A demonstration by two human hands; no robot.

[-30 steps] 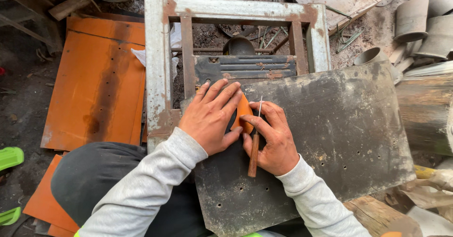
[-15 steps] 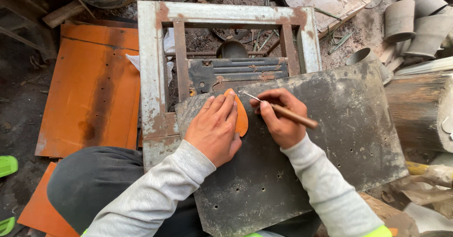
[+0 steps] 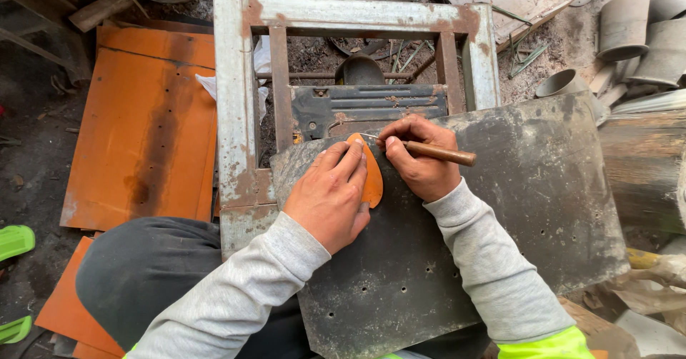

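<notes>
My left hand (image 3: 329, 195) lies flat on a small orange leaf-shaped template (image 3: 372, 180), pressing it onto a dark grey metal sheet (image 3: 514, 209) that rests across my lap. Only the template's right edge and top tip show past my fingers. My right hand (image 3: 421, 159) grips a wooden-handled scriber (image 3: 437, 152). Its thin metal point touches the sheet at the template's upper tip, and the handle points right.
A rusty white metal frame (image 3: 236, 109) with a dark machine part (image 3: 364, 105) inside stands beyond the sheet. Orange metal sheets (image 3: 143, 130) lie at left. Grey cups (image 3: 629, 30) and a log (image 3: 643, 159) are at right.
My right hand swung the scriber from upright along the template's right side to lying level, its point moving up to the top tip. The left hand stayed pressed on the template.
</notes>
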